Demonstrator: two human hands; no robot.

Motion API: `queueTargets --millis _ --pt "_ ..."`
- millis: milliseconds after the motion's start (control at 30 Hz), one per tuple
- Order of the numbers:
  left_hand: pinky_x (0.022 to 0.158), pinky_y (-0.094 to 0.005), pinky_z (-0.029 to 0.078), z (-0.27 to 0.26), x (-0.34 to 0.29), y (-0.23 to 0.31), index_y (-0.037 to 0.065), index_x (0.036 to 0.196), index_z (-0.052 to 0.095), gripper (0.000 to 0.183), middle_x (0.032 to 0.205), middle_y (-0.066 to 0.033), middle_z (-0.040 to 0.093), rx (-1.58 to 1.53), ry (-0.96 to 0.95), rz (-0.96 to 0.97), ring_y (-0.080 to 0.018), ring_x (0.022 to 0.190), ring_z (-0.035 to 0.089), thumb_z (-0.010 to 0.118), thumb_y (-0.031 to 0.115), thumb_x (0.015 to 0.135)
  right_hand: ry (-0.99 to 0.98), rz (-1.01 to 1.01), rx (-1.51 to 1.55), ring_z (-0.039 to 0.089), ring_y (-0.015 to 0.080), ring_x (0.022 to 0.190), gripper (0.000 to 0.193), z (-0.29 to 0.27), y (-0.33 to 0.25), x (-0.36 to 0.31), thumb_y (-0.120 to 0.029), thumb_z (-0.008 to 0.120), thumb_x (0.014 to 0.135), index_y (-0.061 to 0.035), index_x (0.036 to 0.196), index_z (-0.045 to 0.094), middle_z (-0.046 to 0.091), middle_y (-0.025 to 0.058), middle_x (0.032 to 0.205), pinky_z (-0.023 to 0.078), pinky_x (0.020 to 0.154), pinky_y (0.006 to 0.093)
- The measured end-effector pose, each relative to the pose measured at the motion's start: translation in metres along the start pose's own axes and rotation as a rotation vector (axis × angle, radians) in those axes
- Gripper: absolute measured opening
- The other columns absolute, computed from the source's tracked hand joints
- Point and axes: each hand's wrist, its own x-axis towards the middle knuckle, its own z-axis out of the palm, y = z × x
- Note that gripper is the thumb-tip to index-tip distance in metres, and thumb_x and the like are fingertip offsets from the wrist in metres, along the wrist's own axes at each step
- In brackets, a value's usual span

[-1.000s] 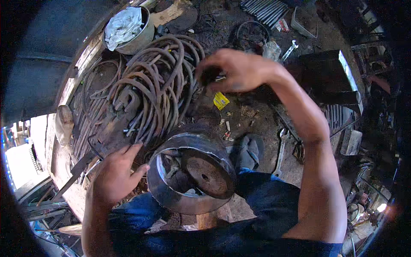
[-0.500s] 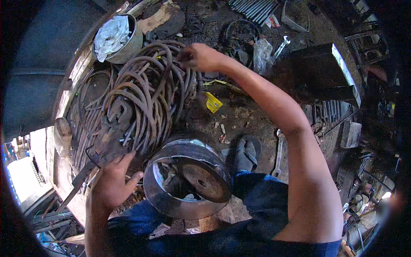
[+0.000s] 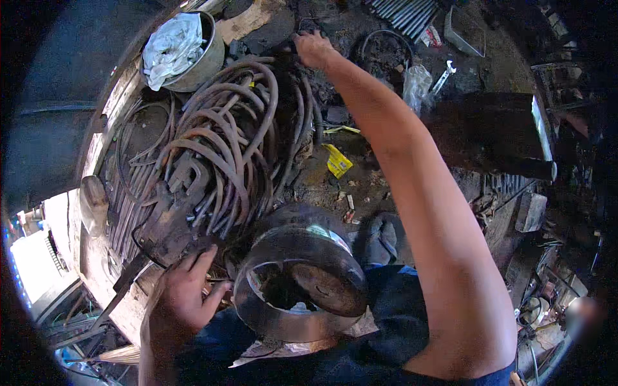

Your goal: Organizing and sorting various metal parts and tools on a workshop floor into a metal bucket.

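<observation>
My left hand (image 3: 188,293) is open at the lower left, thumb apart from the fingers. Its fingertips are by a dark, dirty metal piece (image 3: 168,241) at the near end of a coil of thick brown cable (image 3: 215,138). Beyond the coil, my right arm stretches far forward. The right hand (image 3: 313,51) is closed over something dark at the far edge of the ground, too dim to make out. Between my legs stands a round metal drum (image 3: 283,321), with a rusty disc (image 3: 325,289) tilted inside its open top.
A metal pot (image 3: 209,61) with crumpled white plastic stands at the far left. Right of the coil lie a yellow wrapper (image 3: 337,161), a clear plastic bag (image 3: 417,87) and a wrench (image 3: 444,76). A bundle of metal rods (image 3: 405,16) lies at the back. A large dark block (image 3: 489,132) is at the right.
My right hand has moved from the cable coil's far right side farther forward. The left hand keeps its open pose near the metal piece. The whole view has shifted slightly.
</observation>
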Motion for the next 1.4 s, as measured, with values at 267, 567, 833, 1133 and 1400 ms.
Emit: queueTargets --millis 267,567,833,1133,1400 --pt "0.089 -0.0450 0.045 -0.006 0.004 -0.024 -0.008 0.124 0.049 0.054 0.110 -0.0277 0.057 -0.028 -0.024 -0.068 -0.0426 0.103 0.056 0.064 0.025 0.084 -0.200 -0.074 -0.175 0.028 0.0354 0.137 0.051 0.024 -0.021 0.038 -0.028 0.053 0.089 -0.0255 0.139 0.042 0.041 0.0043 0.144 0.033 0.102 0.0638" --pt "0.091 -0.0453 0.044 -0.008 0.010 -0.026 -0.007 0.123 0.050 0.053 0.112 -0.0274 0.057 -0.080 -0.030 -0.110 -0.0425 0.106 0.056 0.065 0.024 0.083 -0.218 -0.101 -0.287 0.036 0.0324 0.132 0.043 0.013 -0.015 0.039 -0.023 0.056 0.090 -0.0225 0.133 0.050 0.046 0.0072 0.138 0.037 0.100 0.0575" --pt "0.097 -0.0413 0.043 -0.006 0.016 -0.021 -0.005 0.125 0.050 0.056 0.118 -0.0264 0.057 -0.044 -0.068 -0.152 -0.0404 0.111 0.055 0.068 0.022 0.079 -0.073 -0.145 -0.161 0.034 0.0340 0.133 0.040 0.022 -0.007 0.031 -0.023 0.058 0.089 -0.0225 0.128 0.053 0.034 0.0068 0.146 0.039 0.097 0.0577" --pt "0.092 -0.0434 0.045 -0.009 0.023 -0.021 -0.003 0.122 0.052 0.053 0.114 -0.0246 0.059 -0.060 -0.046 -0.133 -0.0401 0.105 0.058 0.067 0.023 0.079 -0.181 -0.114 -0.327 0.032 0.0349 0.134 0.040 0.025 -0.016 0.052 -0.027 0.057 0.089 -0.0226 0.129 0.053 0.038 0.0066 0.143 0.033 0.100 0.0622" --pt "0.090 -0.0441 0.046 -0.007 0.022 -0.030 -0.006 0.123 0.051 0.053 0.113 -0.0255 0.058 -0.008 -0.044 -0.118 -0.0410 0.104 0.057 0.066 0.024 0.082 -0.188 -0.195 -0.372 0.040 0.0322 0.130 0.039 0.011 -0.010 0.049 -0.027 0.055 0.090 -0.0206 0.129 0.052 0.045 0.0050 0.140 0.033 0.101 0.0603"
